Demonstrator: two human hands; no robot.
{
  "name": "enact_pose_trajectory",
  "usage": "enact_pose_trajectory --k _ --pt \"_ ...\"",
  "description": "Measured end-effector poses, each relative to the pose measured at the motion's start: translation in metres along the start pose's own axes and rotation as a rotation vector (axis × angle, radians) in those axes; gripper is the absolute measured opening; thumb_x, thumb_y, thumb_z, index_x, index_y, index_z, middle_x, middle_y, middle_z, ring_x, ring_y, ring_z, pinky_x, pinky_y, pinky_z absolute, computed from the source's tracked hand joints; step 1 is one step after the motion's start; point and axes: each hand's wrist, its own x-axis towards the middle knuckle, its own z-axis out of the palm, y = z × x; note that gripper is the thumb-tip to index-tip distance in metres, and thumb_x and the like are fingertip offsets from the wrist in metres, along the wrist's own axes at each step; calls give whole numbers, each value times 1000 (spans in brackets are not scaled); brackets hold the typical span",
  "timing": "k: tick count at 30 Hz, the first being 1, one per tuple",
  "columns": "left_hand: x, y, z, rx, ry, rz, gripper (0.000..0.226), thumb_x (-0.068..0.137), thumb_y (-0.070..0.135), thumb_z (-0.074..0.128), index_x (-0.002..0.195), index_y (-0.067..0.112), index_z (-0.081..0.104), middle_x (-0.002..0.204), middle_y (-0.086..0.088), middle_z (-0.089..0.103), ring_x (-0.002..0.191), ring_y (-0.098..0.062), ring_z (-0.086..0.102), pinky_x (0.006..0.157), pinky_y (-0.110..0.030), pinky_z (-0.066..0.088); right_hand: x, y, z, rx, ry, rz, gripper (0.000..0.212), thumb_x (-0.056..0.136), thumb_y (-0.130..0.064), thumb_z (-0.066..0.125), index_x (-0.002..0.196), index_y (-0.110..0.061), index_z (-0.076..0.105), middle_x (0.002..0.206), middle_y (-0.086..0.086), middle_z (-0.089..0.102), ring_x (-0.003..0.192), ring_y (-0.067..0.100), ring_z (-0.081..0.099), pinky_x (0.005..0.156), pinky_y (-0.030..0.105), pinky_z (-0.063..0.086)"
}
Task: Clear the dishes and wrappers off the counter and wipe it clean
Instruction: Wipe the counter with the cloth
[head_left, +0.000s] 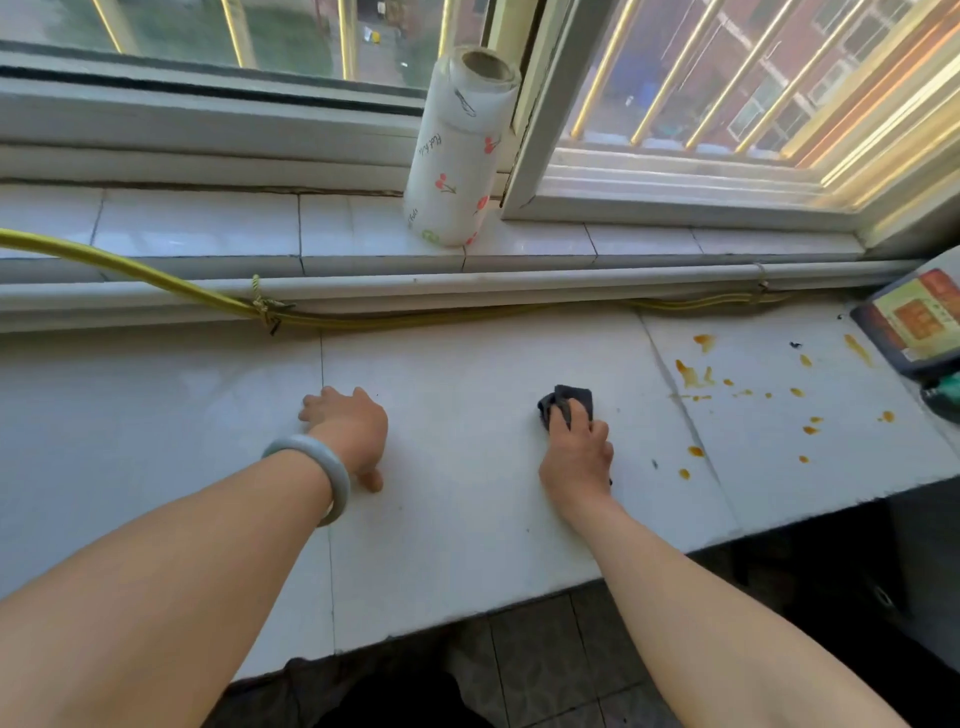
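Right hand (576, 452): fingers closed on dark cloth (566, 405), pressed to bench (467, 519).
Left hand (348, 431): empty, fingers spread flat on bench.
Orange stains (696, 374): right of cloth.

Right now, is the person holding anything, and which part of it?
The right hand grips a dark cloth by its near end, bunched under the fingers, pressed on the counter. The left hand holds nothing; it rests on the counter.

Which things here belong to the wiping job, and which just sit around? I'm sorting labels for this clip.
Job: dark cloth gripped by right hand; orange spatters; counter; left hand resting flat.

Lying about: paper roll on windowsill; yellow hose; printed pack at right edge.
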Motion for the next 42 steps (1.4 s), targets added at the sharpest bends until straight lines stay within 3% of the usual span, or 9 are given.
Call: enact_pose_trajectory --k 6,14,17,22,26,29,33,38,42 --pt "-3 -9 11 -73 75 55 109 66 55 80 147 10 24 139 -21 37 123 -38 41 101 -44 44 -8 28 -9 74 60 104 57 86 3 44 141 -11 40 150 10 26 114 35 36 96 39 37" --pt "-6 -23 26 -157 146 140 100 69 58 76 144 19 23 149 -15 23 135 -36 26 98 -48 45 -89 -91 24 68 16 -534 66 55 -6 72 120 -12 60 133 12 54 91 30 51 67 37 52" --pt "-8 -28 29 -176 161 166 98 70 58 75 145 21 24 150 -13 23 137 -34 25 99 -49 45 -78 -62 25 87 63 -431 71 51 -2 73 120 -13 62 132 11 54 92 28 39 67 37 53" --pt "-9 -29 31 -190 173 191 97 73 56 73 147 20 22 152 -13 21 139 -35 23 102 -50 44 -65 15 7 26 7 -158 68 85 1 43 149 -18 28 158 5 15 121 30 31 102 37 31" --pt "-11 -30 32 -185 188 194 93 73 57 73 145 19 26 150 -13 25 138 -34 25 100 -49 44 -61 35 1 51 49 -43 65 84 4 45 145 -15 34 154 10 22 119 33 35 102 39 35" --pt "-11 -30 32 -204 183 192 94 73 56 74 145 20 25 153 -13 22 140 -35 22 103 -51 42 -78 11 10 129 171 -223 71 56 13 66 123 -6 58 134 20 51 95 40 55 79 49 53" --pt "-13 -29 34 -219 169 181 92 75 52 74 145 19 25 152 -14 22 139 -35 23 106 -51 40 -118 -13 26 43 15 -520 78 42 -4 78 117 -12 59 129 13 58 90 29 49 64 37 54" --pt "-14 -13 35 -286 117 110 81 81 49 67 146 19 28 152 -18 22 140 -40 22 109 -52 35 -97 52 24 55 19 -394 77 47 1 73 121 -14 59 132 10 52 93 25 40 69 38 55" --pt "-22 27 36 -334 87 50 79 85 58 56 149 26 23 154 -21 14 141 -47 12 113 -55 27 -65 113 7 25 -48 -361 72 78 5 47 146 -16 36 156 6 22 118 29 31 102 39 35"
